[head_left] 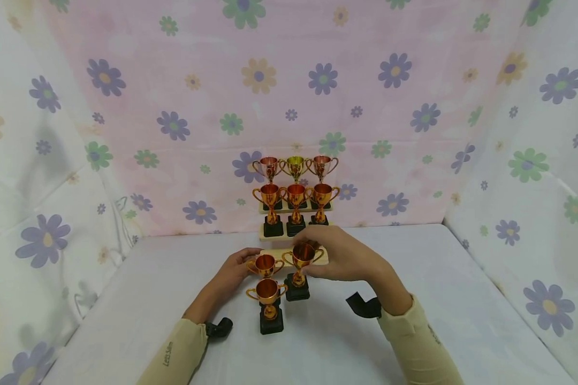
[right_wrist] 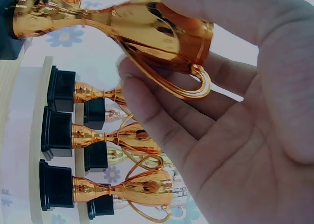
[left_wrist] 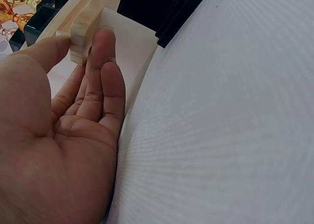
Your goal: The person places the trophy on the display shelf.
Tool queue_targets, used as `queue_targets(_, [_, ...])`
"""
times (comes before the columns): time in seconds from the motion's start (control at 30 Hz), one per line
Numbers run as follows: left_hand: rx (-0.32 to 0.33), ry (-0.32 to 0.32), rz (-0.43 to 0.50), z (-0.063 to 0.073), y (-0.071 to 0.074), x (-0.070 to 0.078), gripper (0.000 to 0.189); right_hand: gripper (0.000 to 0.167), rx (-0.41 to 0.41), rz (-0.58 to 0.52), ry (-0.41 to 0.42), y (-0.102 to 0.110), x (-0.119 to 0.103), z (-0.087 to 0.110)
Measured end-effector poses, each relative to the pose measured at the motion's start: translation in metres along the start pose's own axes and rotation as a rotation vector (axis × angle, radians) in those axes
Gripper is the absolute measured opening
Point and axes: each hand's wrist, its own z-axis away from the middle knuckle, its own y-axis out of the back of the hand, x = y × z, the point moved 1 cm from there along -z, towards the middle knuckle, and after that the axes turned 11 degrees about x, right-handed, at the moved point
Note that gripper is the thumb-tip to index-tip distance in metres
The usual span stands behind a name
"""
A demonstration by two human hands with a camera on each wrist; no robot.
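A tiered wooden display stand [head_left: 272,258] sits mid-table. My left hand [head_left: 232,271] is at the left end of its lowest step; the left wrist view shows thumb and fingers pinching the board's end [left_wrist: 81,45]. My right hand [head_left: 344,254] grips a small gold trophy cup [head_left: 302,255] by its bowl, upright with a black base, just in front of that step. In the right wrist view, thumb and fingers lie around the cup [right_wrist: 152,33]. To its left, two more gold trophies stand one behind the other, the front trophy [head_left: 268,293] partly covering the rear trophy [head_left: 265,264].
Three gold trophies [head_left: 296,198] stand in a row on the middle step. Behind them, the top step bears two pinkish trophies [head_left: 322,167] and a yellow-gold trophy [head_left: 295,167]. White cloth [head_left: 173,267] covers the table; flowered fabric [head_left: 289,80] hangs around it.
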Motion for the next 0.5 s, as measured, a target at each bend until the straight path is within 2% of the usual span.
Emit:
queue_targets(0.2, [0.018, 0.000, -0.047, -0.001, -0.001, 0.000, 0.042, 0.047, 0.073, 0.043, 0.036, -0.001, 0.003, -0.007])
queue_targets(0.37, [0.032, -0.020, -0.079, -0.002, 0.000, -0.001, 0.042, 0.047, 0.136, 0.032, 0.075, -0.002, 0.004, -0.011])
queue_targets(0.5, [0.033, -0.009, -0.061, -0.002, 0.000, -0.002, 0.042, 0.049, 0.168, 0.033, 0.074, -0.005, 0.005, -0.013])
